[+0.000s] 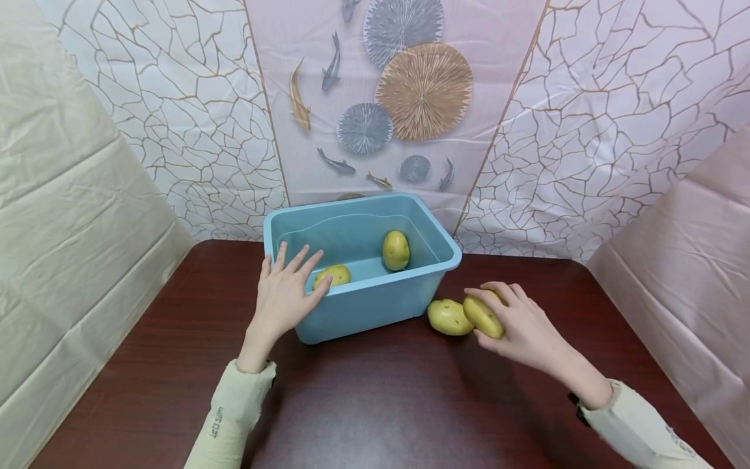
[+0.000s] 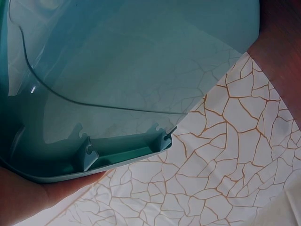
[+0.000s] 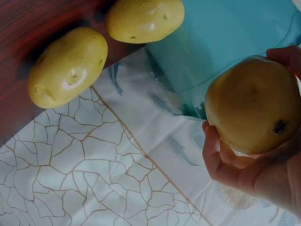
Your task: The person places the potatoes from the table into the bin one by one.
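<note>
A light blue plastic bin stands on the table, with one potato at its right end and another potato near its front wall. My left hand is at the bin's front left corner, fingers spread and straight over the rim. With my right hand I grip a potato, held to the right of the bin. Beside the bin's right front corner lies a potato. The right wrist view shows a further loose potato, mostly hidden by my right hand in the head view.
The dark red-brown table extends in front of the bin and to both sides. Patterned cloth hangs right behind the bin. Pale cloth walls flank the table on the left and right.
</note>
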Motion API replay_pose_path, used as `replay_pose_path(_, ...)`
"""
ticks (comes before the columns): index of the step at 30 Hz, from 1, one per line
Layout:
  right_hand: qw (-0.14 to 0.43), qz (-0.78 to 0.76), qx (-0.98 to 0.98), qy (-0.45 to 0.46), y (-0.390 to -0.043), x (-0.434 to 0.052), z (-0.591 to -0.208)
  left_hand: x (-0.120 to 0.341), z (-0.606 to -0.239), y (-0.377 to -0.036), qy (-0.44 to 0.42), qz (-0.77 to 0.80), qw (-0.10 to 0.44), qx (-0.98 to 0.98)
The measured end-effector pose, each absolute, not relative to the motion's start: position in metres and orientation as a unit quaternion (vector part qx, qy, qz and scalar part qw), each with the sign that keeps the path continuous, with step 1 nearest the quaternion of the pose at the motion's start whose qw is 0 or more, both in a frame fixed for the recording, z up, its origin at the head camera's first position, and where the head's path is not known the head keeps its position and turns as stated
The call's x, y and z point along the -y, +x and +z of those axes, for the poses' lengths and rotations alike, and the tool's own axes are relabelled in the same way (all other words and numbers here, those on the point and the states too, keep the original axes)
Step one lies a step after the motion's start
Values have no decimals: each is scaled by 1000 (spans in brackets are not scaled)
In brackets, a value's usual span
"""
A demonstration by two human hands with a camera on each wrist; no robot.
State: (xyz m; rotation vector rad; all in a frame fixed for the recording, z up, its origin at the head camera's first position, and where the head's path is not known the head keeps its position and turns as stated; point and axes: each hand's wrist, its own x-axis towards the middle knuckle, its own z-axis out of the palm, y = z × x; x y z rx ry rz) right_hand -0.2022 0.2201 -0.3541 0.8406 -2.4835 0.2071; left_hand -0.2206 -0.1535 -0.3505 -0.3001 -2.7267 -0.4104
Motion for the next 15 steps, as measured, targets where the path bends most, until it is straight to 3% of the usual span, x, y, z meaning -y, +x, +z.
replay_pose_path(15, 251, 77, 915, 307, -205, -213, -343, 153, -351, -220, -107, -144, 183, 967)
